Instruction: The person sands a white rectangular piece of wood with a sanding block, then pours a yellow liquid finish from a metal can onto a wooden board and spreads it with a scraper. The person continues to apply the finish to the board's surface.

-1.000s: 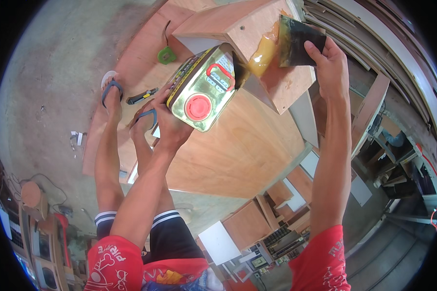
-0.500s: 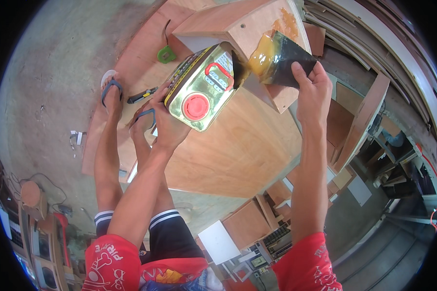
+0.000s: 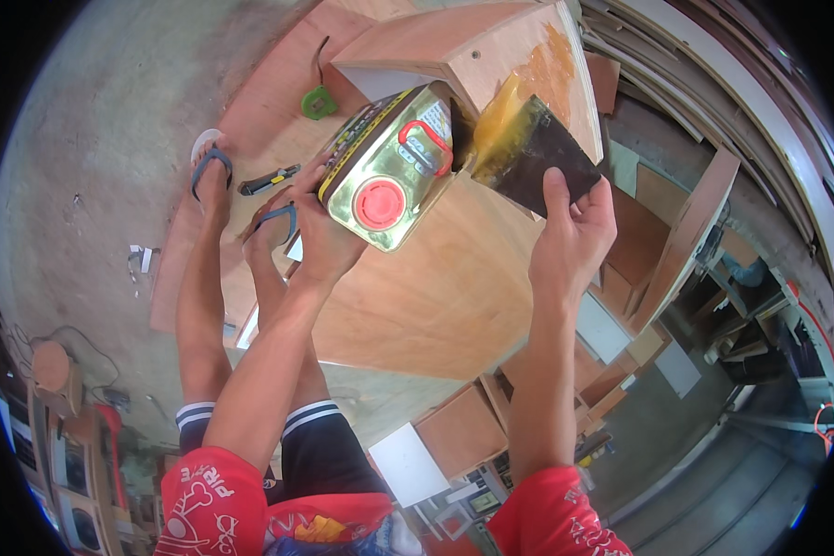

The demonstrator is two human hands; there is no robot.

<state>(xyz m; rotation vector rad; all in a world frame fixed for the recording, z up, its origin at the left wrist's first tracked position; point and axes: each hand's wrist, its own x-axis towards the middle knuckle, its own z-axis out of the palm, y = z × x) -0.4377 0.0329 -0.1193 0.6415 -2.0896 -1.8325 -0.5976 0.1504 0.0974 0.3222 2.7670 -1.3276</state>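
My left hand [image 3: 320,236] grips a rectangular metal can [image 3: 394,157] tipped on its side, its gold top with a red cap and red handle facing me. The can's far end is cut open, with a dark inside. Between my right thumb and fingers is a thin black spreader sheet [image 3: 547,153]; my right hand [image 3: 574,227] is closed on its near corner. Thick amber glue [image 3: 499,119] coats the sheet's left edge, beside the can's opening. Beyond it, a wet glue patch [image 3: 549,74] lies on the face of a plywood box piece [image 3: 505,46].
A large plywood panel [image 3: 426,296] lies under my hands. On the wood to the left are a green tape measure [image 3: 318,103] and a utility knife [image 3: 269,180], close to my sandalled feet. Stacked boards [image 3: 713,83] line the right; wood offcuts [image 3: 463,431] lie nearer.
My right hand has moved left and toward me with the spreader, whose glue-coated edge has shifted closer to the can's opening. More of the glue patch on the wood now shows. The can has barely moved.
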